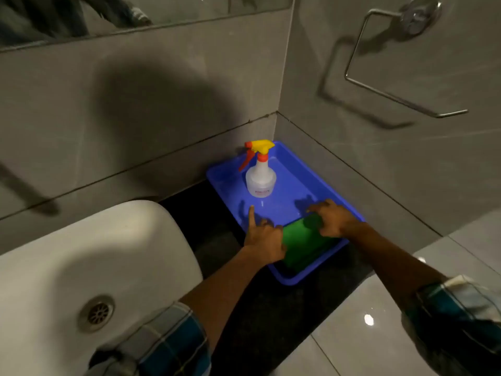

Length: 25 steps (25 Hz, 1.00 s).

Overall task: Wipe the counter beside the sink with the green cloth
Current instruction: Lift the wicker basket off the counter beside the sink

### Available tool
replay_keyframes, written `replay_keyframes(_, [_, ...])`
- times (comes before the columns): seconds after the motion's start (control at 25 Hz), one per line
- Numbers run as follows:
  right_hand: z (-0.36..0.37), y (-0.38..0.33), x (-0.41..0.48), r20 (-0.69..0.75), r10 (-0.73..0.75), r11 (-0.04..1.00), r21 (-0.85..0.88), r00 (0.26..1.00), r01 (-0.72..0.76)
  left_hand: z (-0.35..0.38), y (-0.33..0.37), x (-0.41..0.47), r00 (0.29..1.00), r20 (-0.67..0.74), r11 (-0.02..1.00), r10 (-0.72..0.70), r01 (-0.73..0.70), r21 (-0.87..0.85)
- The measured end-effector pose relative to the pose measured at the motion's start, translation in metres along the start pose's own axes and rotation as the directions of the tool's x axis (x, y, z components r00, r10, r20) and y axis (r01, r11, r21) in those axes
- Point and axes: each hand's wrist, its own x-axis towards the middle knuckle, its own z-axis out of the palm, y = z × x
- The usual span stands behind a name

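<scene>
A folded green cloth [303,245] lies in the near end of a blue plastic tray [295,158] on the dark counter [260,308] right of the white sink [89,261]. My right hand [334,219] is curled over the cloth's far right corner, fingers gripping it. My left hand [264,240] rests at the cloth's left edge, its forefinger stretched out onto the tray floor and the other fingers bent; whether it grips the cloth is unclear. A white spray bottle [260,177] with a yellow and orange trigger stands upright at the tray's far end.
The tray fills the corner where two grey tiled walls meet. A chrome towel ring [401,63] hangs on the right wall. A mirror [108,14] runs along the back wall. Glossy floor tiles [379,321] lie beyond the counter's right edge.
</scene>
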Motion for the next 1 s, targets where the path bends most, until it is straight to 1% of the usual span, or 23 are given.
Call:
replay_keyframes(0.08, [0.008,0.002,0.006,0.074,0.005,0.997,-0.079,0.997,0.001,0.01,0.007,0.005,0.999,0.034,0.999,-0.005,0.006,-0.041])
replay_keyframes(0.2, [0.017,0.0,0.011,0.101,0.005,0.989,-0.147,0.995,0.01,0.032,0.014,0.007,0.999,0.032,0.995,-0.024,0.027,-0.092])
replay_keyframes(0.28, [0.019,-0.001,0.014,0.11,0.015,0.987,-0.16,0.994,0.003,0.04,0.014,0.01,0.998,0.047,0.993,-0.05,0.054,-0.104])
replay_keyframes(0.36, [0.019,-0.008,0.012,0.11,0.039,0.992,-0.126,0.993,-0.025,0.038,0.013,0.01,0.999,0.008,0.995,-0.045,0.046,-0.091])
replay_keyframes(0.4, [0.017,-0.013,0.01,0.076,0.037,0.996,-0.081,0.996,-0.031,0.035,0.011,0.008,0.998,-0.05,0.994,-0.038,0.032,-0.101])
replay_keyframes(0.44, [0.016,-0.024,0.006,0.003,0.021,1.0,0.004,1.0,-0.021,0.03,0.005,0.0,0.992,-0.12,0.992,-0.037,0.022,-0.124])
replay_keyframes(0.48, [0.016,-0.037,0.0,-0.119,-0.006,0.992,0.123,0.993,0.021,0.025,-0.003,-0.01,0.98,-0.193,0.99,-0.047,0.02,-0.137])
replay_keyframes(0.56, [0.02,-0.071,-0.018,-0.369,-0.046,0.943,0.291,0.928,0.163,0.017,-0.031,-0.04,0.941,-0.315,0.988,-0.125,0.091,-0.121])
replay_keyframes(0.64, [0.029,-0.118,-0.041,-0.519,-0.074,0.9,0.334,0.852,0.282,0.011,-0.068,-0.084,0.884,-0.391,0.966,-0.258,0.227,-0.124])
replay_keyframes(0.68, [0.033,-0.146,-0.051,-0.552,-0.081,0.883,0.347,0.83,0.316,0.009,-0.087,-0.11,0.857,-0.408,0.949,-0.315,0.287,-0.131])
replay_keyframes(0.76, [0.039,-0.214,-0.068,-0.559,-0.107,0.864,0.357,0.822,0.355,0.005,-0.121,-0.168,0.801,-0.432,0.91,-0.414,0.378,-0.172])
replay_keyframes(0.8, [0.042,-0.253,-0.079,-0.539,-0.145,0.856,0.352,0.829,0.379,0.005,-0.136,-0.199,0.763,-0.451,0.886,-0.463,0.413,-0.211])
replay_keyframes(0.88, [0.053,-0.342,-0.113,-0.492,-0.262,0.828,0.327,0.83,0.455,0.01,-0.165,-0.276,0.643,-0.506,0.815,-0.575,0.503,-0.287])
replay_keyframes(0.92, [0.061,-0.384,-0.132,-0.486,-0.328,0.797,0.319,0.81,0.514,0.014,-0.179,-0.316,0.57,-0.539,0.775,-0.62,0.551,-0.309])
replay_keyframes(0.96, [0.072,-0.426,-0.152,-0.485,-0.411,0.741,0.316,0.772,0.593,0.021,-0.194,-0.361,0.49,-0.562,0.721,-0.667,0.613,-0.322])
replay_keyframes(1.0, [0.083,-0.463,-0.173,-0.482,-0.498,0.663,0.324,0.721,0.675,0.03,-0.209,-0.405,0.423,-0.558,0.66,-0.714,0.674,-0.332])
